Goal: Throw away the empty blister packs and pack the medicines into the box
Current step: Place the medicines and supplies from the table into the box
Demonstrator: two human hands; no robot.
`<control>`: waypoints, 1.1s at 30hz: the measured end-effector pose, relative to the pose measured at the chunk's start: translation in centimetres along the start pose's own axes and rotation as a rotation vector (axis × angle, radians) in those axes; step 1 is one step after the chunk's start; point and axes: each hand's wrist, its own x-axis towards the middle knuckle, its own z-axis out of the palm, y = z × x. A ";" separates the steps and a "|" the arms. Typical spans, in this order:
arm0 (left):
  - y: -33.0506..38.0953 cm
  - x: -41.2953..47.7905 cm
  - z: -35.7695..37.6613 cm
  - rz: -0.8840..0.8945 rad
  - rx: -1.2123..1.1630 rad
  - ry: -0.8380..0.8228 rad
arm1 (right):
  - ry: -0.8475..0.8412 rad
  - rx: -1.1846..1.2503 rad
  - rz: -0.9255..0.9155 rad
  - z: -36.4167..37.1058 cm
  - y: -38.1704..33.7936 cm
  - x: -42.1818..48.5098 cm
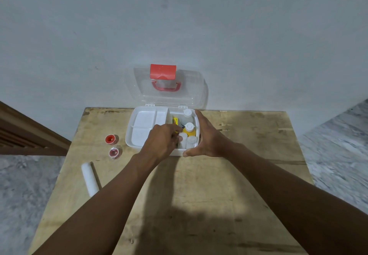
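Note:
A white medicine box (133,135) stands open at the far middle of the wooden table, its clear lid (195,87) with a red latch leaning on the wall. Its right compartment holds a yellow bottle (189,130), a clear bottle (187,114) and two white bottles (191,141). A white tray insert (145,118) fills its left side. My left hand (162,142) reaches into the right compartment with fingers pinched around something small and yellow; what it is I cannot tell. My right hand (207,136) is spread against the box's right wall, thumb at the front corner.
Two small round red-capped containers (111,139) (114,153) lie on the table (229,175) left of the box. A white roll (90,178) lies near the table's left edge. A wooden frame (29,135) is at the far left. Grey floor surrounds the table.

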 end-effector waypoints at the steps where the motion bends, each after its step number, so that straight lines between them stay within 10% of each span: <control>1: -0.1 0.1 0.0 -0.027 -0.040 0.021 | 0.001 -0.003 0.000 0.0 0.0 0.0; 14: -0.9 -0.7 -0.1 0.005 -0.154 0.157 | -0.002 0.006 -0.026 -0.8 0.5 -0.3; 22: -9.2 -9.9 -5.6 -0.312 -0.020 0.603 | -0.204 -0.014 -0.143 6.6 -3.8 1.5; 33: -9.7 -9.3 -2.5 -0.459 -0.037 0.720 | -0.079 0.052 -0.075 2.1 0.0 1.5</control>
